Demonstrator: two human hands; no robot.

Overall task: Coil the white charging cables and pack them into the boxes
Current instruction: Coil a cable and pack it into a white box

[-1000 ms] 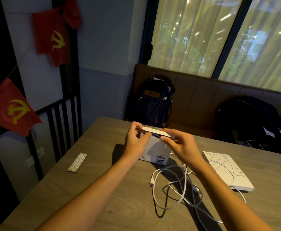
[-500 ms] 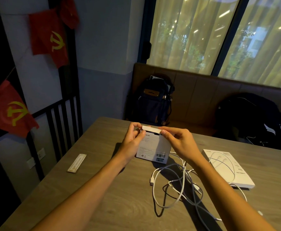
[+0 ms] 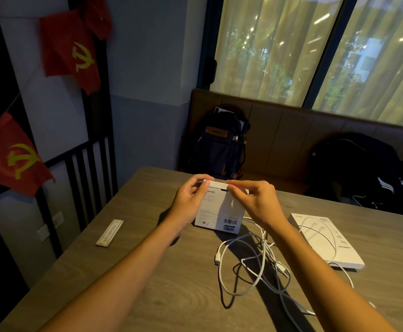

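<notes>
Over the last second the lid flap (image 3: 216, 183) of the small white box (image 3: 219, 212) has come down from its raised, tilted position and now lies nearly flat on the box's top, with a dark slit still showing beneath its right part. The box stands upright on the wooden table (image 3: 147, 271), barcode side toward the camera. The left hand (image 3: 190, 200) pinches the box's top left corner between its thumb and curled fingers. The right hand (image 3: 255, 202) pinches the flap's right end with curled fingertips. The white cables (image 3: 250, 264) lie uncoiled in a loose tangle on the table just in front of the box, under the right forearm. A flat white box (image 3: 325, 240) lies to the right, with a cable loop draped over it. A paper strip (image 3: 110, 233) lies well to the left. A backpack (image 3: 219, 144) sits on the bench (image 3: 291, 130) behind.
</notes>
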